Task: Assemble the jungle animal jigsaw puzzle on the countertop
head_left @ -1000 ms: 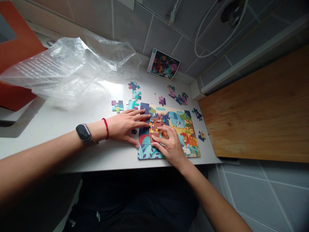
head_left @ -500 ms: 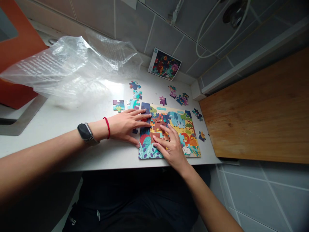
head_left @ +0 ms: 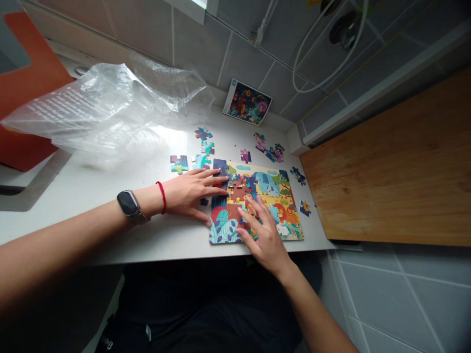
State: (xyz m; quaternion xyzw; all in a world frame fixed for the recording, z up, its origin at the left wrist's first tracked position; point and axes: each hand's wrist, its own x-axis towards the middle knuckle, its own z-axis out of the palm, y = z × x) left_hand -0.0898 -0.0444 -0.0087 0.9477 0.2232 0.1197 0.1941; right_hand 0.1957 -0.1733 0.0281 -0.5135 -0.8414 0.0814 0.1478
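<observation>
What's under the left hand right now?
The fingers of the left hand lie over the left edge of the puzzle board. Part of a small dark piece shows between index finger and thumb; anything beneath the palm is covered.

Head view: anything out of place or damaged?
No damage visible. The crumpled clear plastic bag looks out of place, sprawled left of the jigsaw puzzle. Loose jigsaw pieces lie scattered around the puzzle, unordered, some bunched together.
</observation>
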